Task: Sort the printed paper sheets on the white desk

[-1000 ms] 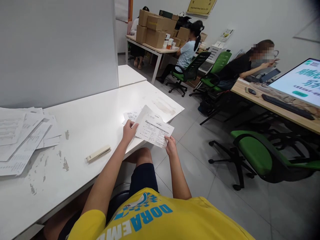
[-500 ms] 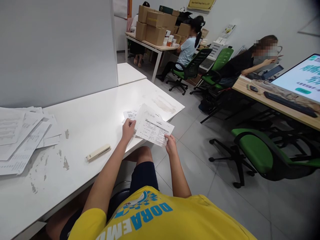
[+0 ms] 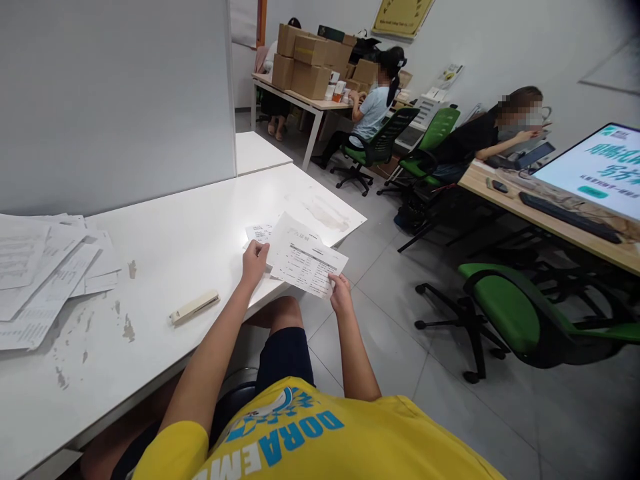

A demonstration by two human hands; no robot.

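I hold a small stack of printed paper sheets (image 3: 306, 260) over the right front edge of a white table (image 3: 190, 240). My left hand (image 3: 255, 261) pinches the stack's left edge. My right hand (image 3: 341, 294) grips its lower right corner. Another printed slip (image 3: 259, 233) lies on the table just behind the stack. A beige stapler (image 3: 195, 307) rests on the table to the left of my hands.
A heap of printed papers (image 3: 45, 273) covers the table's far left. A grey partition (image 3: 115, 93) stands behind the table. An empty green chair (image 3: 520, 320) stands to the right. Other people sit at desks with cardboard boxes (image 3: 310, 60) and a monitor (image 3: 595, 167).
The view has shifted slightly. My hands and the sheets stay in nearly the same place.
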